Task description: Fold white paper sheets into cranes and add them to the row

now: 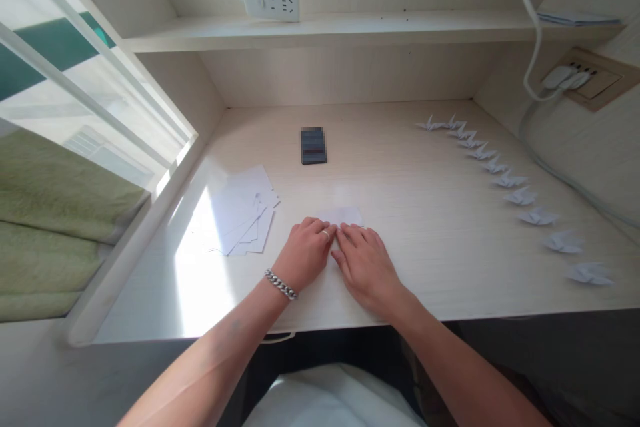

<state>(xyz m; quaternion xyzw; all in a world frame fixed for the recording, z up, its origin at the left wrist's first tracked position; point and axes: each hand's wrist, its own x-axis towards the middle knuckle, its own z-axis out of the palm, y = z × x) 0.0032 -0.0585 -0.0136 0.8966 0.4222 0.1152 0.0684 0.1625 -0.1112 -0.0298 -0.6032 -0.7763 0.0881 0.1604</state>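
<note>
A small piece of white paper (353, 215) lies flat on the desk, partly covered by my fingers. My left hand (305, 252), with a ring and a chain bracelet, has its fingers curled and pressed on the paper's near side. Right beside it, my right hand (369, 268) holds the paper down with its fingertips, its thumb tucked toward the left hand. The fingertips of both hands nearly meet. How the paper is folded under them is hidden. Left of my hands lies a loose pile of white paper sheets (250, 213), partly in bright sunlight.
Several folded white paper cranes (520, 196) stand in a curving row along the right side. A dark, blurred rectangular object (313, 145) lies toward the back. A shelf (340, 30) carries a white socket block (271, 0). Cables (565, 177) run along the right wall; a window is left.
</note>
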